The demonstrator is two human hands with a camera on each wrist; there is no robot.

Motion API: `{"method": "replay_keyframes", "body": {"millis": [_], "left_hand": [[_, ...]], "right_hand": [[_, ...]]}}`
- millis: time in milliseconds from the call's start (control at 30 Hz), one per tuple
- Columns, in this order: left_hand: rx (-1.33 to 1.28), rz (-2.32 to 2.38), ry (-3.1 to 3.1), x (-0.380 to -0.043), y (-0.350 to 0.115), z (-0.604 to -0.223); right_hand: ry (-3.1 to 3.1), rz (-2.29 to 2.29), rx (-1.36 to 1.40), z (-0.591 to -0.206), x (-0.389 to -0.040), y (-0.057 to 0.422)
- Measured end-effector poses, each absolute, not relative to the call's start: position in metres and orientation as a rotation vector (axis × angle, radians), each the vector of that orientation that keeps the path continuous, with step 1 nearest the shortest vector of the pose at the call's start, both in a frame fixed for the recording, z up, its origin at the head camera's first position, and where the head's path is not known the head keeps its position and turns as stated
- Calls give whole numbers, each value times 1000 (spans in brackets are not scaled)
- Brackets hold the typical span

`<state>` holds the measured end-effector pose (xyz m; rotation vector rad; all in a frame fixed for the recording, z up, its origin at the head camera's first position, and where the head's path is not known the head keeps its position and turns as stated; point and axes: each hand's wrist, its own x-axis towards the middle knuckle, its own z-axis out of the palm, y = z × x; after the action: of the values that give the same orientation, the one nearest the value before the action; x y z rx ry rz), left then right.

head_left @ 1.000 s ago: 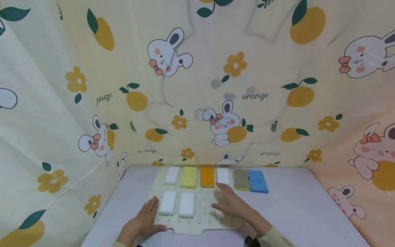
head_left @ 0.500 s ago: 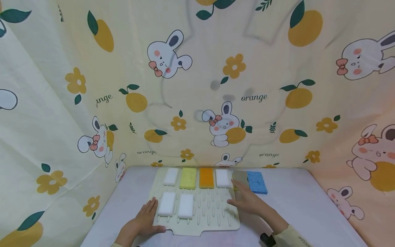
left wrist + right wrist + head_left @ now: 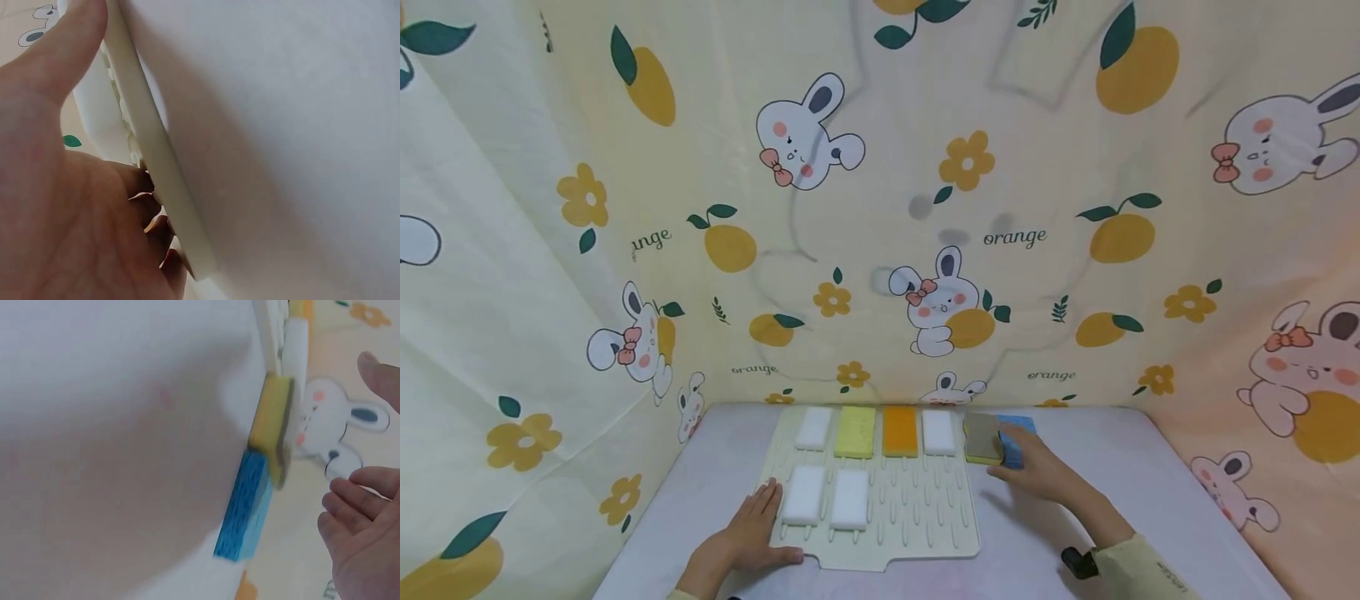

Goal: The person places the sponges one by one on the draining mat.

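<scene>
My left hand (image 3: 747, 525) rests against the left edge of a cream ridged board (image 3: 917, 533), fingers extended along its side and thumb at the front. In the left wrist view, the hand (image 3: 94, 219) touches the board's edge (image 3: 156, 162). My right hand (image 3: 1041, 471) hovers over a blue sponge (image 3: 1018, 422), partly hiding it. From the right wrist, that hand (image 3: 369, 525) shows relaxed fingers apart from the blue sponge (image 3: 244, 506), and nothing is held. Just left of it lies a yellow sponge with a grey top (image 3: 982, 438), right beside the board.
Across the board's back row lie a white sponge (image 3: 813, 429), a yellow sponge (image 3: 854, 432), an orange sponge (image 3: 900, 432) and another white sponge (image 3: 938, 432). Two more white sponges (image 3: 803, 495) sit at front left. A patterned curtain (image 3: 880, 208) stands behind the table (image 3: 1112, 467).
My right hand has moved rightward from over the board, past the grey-topped sponge, to the blue sponge. The left hand stays at the board's edge.
</scene>
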<state>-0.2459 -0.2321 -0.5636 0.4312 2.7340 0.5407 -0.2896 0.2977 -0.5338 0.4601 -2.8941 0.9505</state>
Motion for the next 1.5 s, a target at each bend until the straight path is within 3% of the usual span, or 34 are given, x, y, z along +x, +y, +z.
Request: {"method": "replay_keyframes", "body": {"millis": [633,1500], "left_hand": [[427,490,2819,-246,-229,-561],[433,527,2847,-246,-224,-553]], "right_hand": [[-3078,854,312,-545,-313,342],[-3274,818,259,-544,-356,359]]}}
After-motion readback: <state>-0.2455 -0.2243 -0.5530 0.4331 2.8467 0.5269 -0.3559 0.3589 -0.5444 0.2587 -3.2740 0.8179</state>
